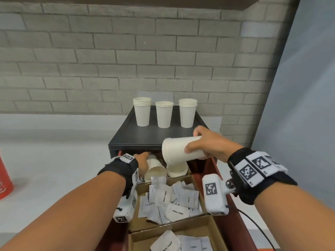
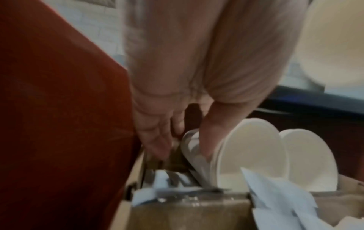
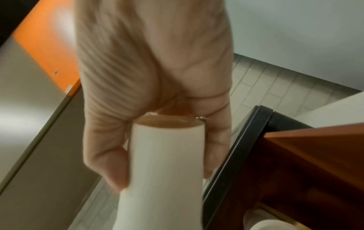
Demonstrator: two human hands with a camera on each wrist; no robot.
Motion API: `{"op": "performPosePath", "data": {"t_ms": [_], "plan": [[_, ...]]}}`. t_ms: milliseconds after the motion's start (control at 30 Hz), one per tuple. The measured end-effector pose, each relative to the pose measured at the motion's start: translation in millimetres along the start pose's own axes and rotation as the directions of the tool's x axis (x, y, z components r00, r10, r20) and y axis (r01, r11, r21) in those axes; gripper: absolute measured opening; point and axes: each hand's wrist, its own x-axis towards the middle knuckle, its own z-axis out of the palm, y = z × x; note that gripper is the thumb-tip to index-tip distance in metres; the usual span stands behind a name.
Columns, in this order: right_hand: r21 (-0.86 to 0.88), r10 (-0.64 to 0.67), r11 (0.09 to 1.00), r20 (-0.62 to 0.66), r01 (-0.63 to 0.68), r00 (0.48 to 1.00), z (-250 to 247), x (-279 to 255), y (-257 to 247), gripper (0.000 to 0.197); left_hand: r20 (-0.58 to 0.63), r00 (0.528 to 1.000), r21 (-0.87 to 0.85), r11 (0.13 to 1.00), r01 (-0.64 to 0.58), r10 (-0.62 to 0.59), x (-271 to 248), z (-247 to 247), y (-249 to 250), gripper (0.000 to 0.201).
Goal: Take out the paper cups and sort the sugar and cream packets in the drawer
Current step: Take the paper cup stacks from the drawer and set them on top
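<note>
Right hand (image 1: pixel 208 145) grips a sideways paper cup (image 1: pixel 181 151) above the open drawer (image 1: pixel 217 171); left hand (image 1: pixel 143 163) reaches cups inside, grip unclear. Packets (image 1: pixel 172 200) at six o'clock; grey brick wall (image 1: pixel 126 51) at twelve.

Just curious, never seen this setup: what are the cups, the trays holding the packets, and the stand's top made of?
Cup in the right hand: matte white paper, by its rolled rim and thin wall. Trays: plain brown cardboard, raw cut edges showing. Stand top: smooth matte black, probably painted board or metal; cannot tell which.
</note>
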Motion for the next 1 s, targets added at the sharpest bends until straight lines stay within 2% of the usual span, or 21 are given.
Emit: {"op": "performPosePath", "data": {"t_ms": [67,233,367,467,533,600,667,767,933,1000], "plan": [[0.142,-0.007,0.99,-0.059,0.016,0.998,-6.8,1.5,3.3,0.039,-0.004,0.999,0.104,0.993,-0.052,0.052,5.1,5.0,-0.6,0.082],[0.339,0.057,0.941,-0.119,-0.013,0.991,-6.5,5.6,15.0,0.041,0.02,0.985,0.36,0.918,-0.168,0.172,3.0,7.1,8.1,0.075],[0.469,0.112,0.882,-0.125,-0.041,0.986,-2.2,9.0,15.7,0.027,0.059,0.978,0.498,0.843,-0.203,0.201,3.0,-2.2,17.0,0.08],[0.595,0.129,0.802,-0.104,-0.042,0.986,-0.2,11.5,12.7,0.045,0.072,0.971,0.555,0.8,-0.23,0.229,3.4,-3.2,22.5,0.078],[0.624,0.121,0.781,-0.092,-0.038,0.988,1.0,12.2,10.9,0.045,0.088,0.966,0.546,0.8,-0.25,0.242,2.3,-7.1,24.7,0.072],[0.598,0.107,0.801,-0.088,-0.033,0.99,1.9,13.4,10.6,0.049,0.104,0.97,0.532,0.812,-0.241,0.219,5.2,-9.9,23.1,0.067],[0.566,0.091,0.824,-0.088,-0.026,0.992,3.8,14.2,9.7,0.052,0.048,0.979,0.53,0.826,-0.193,0.198,8.5,-9.1,18.3,0.067],[0.547,0.068,0.837,-0.098,-0.003,0.993,7.3,14.9,6.4,0.053,-0.025,0.987,0.469,0.874,-0.128,0.158,21.8,-2.9,11.1,0.072],[0.597,0.001,0.801,-0.089,0.053,0.996,9.7,15.7,0.8,0.058,0.011,0.997,0.312,0.947,-0.081,0.082,28.1,-2.1,7.5,0.087],[0.63,-0.009,0.774,-0.088,0.063,0.996,9.7,16.7,-1.2,0.058,0.039,0.997,0.273,0.959,-0.077,0.069,15.9,-8.5,8.5,0.085]]}}
